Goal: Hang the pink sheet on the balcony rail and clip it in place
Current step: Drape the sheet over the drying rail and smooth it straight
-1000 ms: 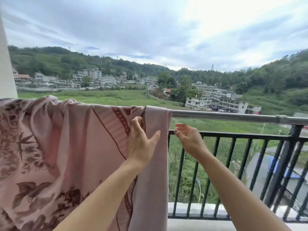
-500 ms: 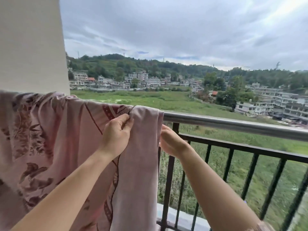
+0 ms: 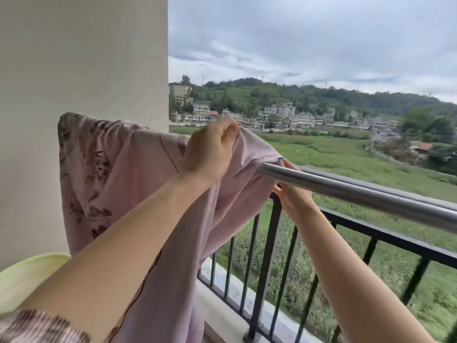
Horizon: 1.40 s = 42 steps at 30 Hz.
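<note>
This pink sheet (image 3: 118, 174) is light and floppy, draped over the rail (image 3: 346, 189) at my 10 o'clock. My left hand (image 3: 210, 154) pinches its top fold. My right hand (image 3: 294, 196) is under the rail at 1 o'clock, and I can't tell if it's gripping. I'd grab it by the hems.

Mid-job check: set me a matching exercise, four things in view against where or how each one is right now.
Things:
1 left hand
2 right hand
3 steel rail
4 green basin

States:
A in the lower left corner
B partly draped by the pink sheet
C pinches the sheet's top edge above the rail
D reaches up from under the rail

Pairs: 1-C; 2-D; 3-B; 4-A
</note>
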Motion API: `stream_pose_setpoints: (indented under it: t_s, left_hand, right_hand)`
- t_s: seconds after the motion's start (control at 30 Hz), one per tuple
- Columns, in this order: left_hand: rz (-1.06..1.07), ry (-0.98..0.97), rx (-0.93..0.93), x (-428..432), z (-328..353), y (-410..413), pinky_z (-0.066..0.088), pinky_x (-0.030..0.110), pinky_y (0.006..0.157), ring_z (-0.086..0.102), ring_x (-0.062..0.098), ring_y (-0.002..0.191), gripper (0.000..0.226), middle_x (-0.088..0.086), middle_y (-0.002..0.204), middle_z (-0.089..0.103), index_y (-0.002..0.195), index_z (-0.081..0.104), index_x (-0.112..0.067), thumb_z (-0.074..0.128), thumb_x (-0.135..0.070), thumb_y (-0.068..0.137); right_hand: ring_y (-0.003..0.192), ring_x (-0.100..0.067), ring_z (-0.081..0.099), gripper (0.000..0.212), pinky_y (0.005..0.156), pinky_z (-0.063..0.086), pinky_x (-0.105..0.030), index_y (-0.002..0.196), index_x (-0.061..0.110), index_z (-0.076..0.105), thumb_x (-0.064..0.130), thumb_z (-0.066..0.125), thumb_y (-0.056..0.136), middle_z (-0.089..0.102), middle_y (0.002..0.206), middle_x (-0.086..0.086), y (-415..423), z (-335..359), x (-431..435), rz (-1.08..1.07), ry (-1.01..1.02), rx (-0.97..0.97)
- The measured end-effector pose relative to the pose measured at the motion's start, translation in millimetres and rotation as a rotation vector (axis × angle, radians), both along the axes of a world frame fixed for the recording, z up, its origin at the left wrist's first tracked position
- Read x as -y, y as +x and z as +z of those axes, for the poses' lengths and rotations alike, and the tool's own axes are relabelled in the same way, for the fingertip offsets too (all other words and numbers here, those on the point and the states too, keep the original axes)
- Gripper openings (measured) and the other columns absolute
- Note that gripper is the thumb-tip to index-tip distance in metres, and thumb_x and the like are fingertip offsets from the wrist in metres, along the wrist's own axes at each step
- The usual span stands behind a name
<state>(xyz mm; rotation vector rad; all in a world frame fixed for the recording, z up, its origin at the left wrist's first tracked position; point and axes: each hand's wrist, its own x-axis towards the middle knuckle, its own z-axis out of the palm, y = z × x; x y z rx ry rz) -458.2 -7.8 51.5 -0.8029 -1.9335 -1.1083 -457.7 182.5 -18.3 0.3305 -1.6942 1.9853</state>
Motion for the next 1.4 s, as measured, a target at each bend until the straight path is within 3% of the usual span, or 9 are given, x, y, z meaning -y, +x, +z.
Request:
stream_pose_setpoints:
  t_s: [0.23,0.47,0.57,0.67,0.83,0.97,1.1,1.17,1.4]
  left_hand:
    - [-0.299,-0.171,0.068,-87.1,19.1,91.8,0.046,0.011,0.057,0.061,-0.001,0.059,0.019,-0.014,0.067,0.068,0.101,0.074,-0.014,0.062,-0.024,0.091]
    - [-0.382,-0.262,0.335,-67.2,-26.5,107.6,0.045,0.011,0.070,0.061,-0.004,0.070,0.033,-0.015,0.084,0.066,0.122,0.063,-0.024,0.060,-0.018,0.090]
    - [-0.394,-0.240,0.381,-67.1,-19.2,114.2,0.035,0.015,0.050,0.045,0.015,0.044,0.025,0.002,0.055,0.054,0.095,0.069,-0.016,0.051,-0.034,0.097]
    - [-0.333,-0.308,0.385,-63.3,-10.9,123.1,0.026,0.015,0.045,0.031,0.007,0.041,0.040,-0.006,0.049,0.035,0.074,0.059,-0.009,0.045,-0.037,0.098]
    - [-0.265,-0.344,0.486,-45.6,-6.2,116.8,0.037,0.024,0.052,0.041,0.007,0.049,0.015,-0.003,0.055,0.048,0.086,0.063,-0.002,0.053,-0.013,0.084]
    - [-0.236,-0.466,0.466,-38.7,-9.3,120.4,0.052,0.035,0.077,0.067,0.024,0.088,0.039,0.001,0.098,0.073,0.110,0.066,-0.032,0.066,-0.015,0.076]
    - [-0.139,-0.351,0.363,-39.7,-16.3,123.8,0.025,0.011,0.045,0.036,0.007,0.038,0.036,-0.013,0.039,0.043,0.109,0.067,-0.028,0.063,-0.006,0.081]
    - [-0.116,-0.301,0.326,-44.3,-20.8,125.4,0.022,0.010,0.039,0.033,0.005,0.035,0.029,-0.011,0.033,0.037,0.101,0.070,-0.025,0.064,-0.005,0.080]
    - [-0.137,-0.281,0.347,-64.5,-48.8,142.4,0.035,0.021,0.054,0.038,0.003,0.044,0.018,-0.010,0.043,0.050,0.087,0.067,-0.024,0.064,-0.010,0.076]
  right_hand:
    - [0.075,-0.010,0.063,0.018,0.067,0.052,-0.022,0.080,0.022,0.064,0.019,0.054,0.095,0.066,0.067,0.014,63.6,-20.7,-50.1,-0.563,-0.183,-0.034]
    - [0.097,-0.021,0.061,0.039,0.093,0.039,-0.041,0.112,0.011,0.068,0.012,0.043,0.082,0.071,0.103,-0.005,104.4,-57.3,-83.0,0.118,-0.146,0.259]
    - [0.123,-0.025,0.053,0.054,0.102,0.036,-0.046,0.129,0.015,0.055,0.008,0.041,0.078,0.061,0.130,-0.008,102.3,-38.7,-72.3,0.335,-0.011,0.238]
    - [0.106,-0.033,0.060,0.037,0.097,0.042,-0.046,0.112,0.002,0.061,0.000,0.047,0.078,0.063,0.113,-0.019,98.0,-25.5,-54.4,0.577,-0.026,0.274]
    - [0.076,-0.020,0.068,0.018,0.068,0.060,-0.033,0.089,-0.003,0.070,0.000,0.072,0.071,0.072,0.088,-0.017,85.1,-49.0,-48.6,-0.044,0.574,0.407]
    - [0.060,-0.011,0.055,0.012,0.048,0.048,-0.017,0.076,0.010,0.061,-0.001,0.062,0.079,0.060,0.068,0.001,98.1,-50.2,-95.5,-0.376,0.559,0.382]
    - [0.062,-0.021,0.060,0.017,0.063,0.054,-0.020,0.075,0.013,0.058,0.005,0.049,0.086,0.061,0.068,-0.003,117.1,-39.1,-154.8,-1.169,0.488,0.146]
    - [0.071,-0.032,0.066,0.021,0.069,0.055,-0.043,0.071,0.009,0.060,0.004,0.047,0.087,0.064,0.071,-0.013,126.8,-56.9,-166.9,-1.188,0.528,0.244]
    - [0.070,-0.034,0.064,0.026,0.067,0.056,-0.042,0.079,0.006,0.070,0.026,0.057,0.089,0.068,0.072,-0.016,156.4,-101.9,-166.0,-0.886,0.724,0.596]
